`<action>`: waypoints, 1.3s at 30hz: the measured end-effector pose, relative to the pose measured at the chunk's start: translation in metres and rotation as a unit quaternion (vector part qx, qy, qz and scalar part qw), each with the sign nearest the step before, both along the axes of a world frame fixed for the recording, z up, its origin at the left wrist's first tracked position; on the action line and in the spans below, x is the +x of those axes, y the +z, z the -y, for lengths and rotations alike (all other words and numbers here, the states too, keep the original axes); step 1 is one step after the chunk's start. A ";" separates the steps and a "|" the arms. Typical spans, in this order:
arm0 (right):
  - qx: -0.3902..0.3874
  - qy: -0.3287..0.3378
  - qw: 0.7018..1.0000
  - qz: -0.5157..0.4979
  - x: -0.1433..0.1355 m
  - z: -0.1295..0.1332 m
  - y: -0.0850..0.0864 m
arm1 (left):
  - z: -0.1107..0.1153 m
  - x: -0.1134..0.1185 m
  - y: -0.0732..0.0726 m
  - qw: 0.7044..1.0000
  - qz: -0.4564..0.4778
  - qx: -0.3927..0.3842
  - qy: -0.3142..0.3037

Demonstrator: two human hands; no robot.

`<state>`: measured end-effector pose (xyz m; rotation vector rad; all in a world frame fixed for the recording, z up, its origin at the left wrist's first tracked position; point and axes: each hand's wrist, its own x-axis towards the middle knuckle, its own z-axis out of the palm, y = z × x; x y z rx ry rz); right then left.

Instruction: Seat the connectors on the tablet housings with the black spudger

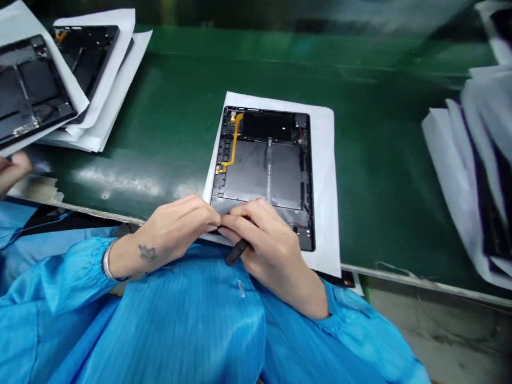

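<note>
An open black tablet housing lies on a white sheet, with a yellow flex cable along its left side. My left hand is closed in a pinch at the housing's lower left corner; what its fingertips hold is hidden. Right beside it, my right hand rests over the lower edge, fingers wrapped round a short black tool whose end points down toward my body. The fingertips of both hands meet at the corner and cover it.
At the upper left, tablet housings are stacked between white sheets. Another person's hand touches that stack. More sheets and dark panels stand at the right. The green work surface ends in a pale front edge.
</note>
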<state>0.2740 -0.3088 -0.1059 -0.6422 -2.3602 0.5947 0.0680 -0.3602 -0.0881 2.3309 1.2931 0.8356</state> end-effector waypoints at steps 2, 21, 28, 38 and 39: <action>0.036 -0.008 0.999 0.002 -0.002 0.001 -0.003 | 0.003 0.001 0.000 1.000 0.019 -0.001 0.015; 0.091 -0.041 0.994 -0.048 -0.001 0.003 -0.005 | 0.003 0.008 0.000 0.992 0.084 0.014 0.090; 0.128 0.036 0.991 0.005 0.011 0.001 -0.007 | 0.009 -0.005 -0.001 0.995 -0.086 0.030 0.045; 0.167 0.037 0.984 0.040 0.006 0.000 -0.002 | 0.011 -0.007 0.003 0.989 -0.144 0.032 0.008; 0.166 0.038 0.985 0.039 0.006 -0.001 -0.002 | 0.012 -0.007 0.001 0.990 -0.134 0.036 0.012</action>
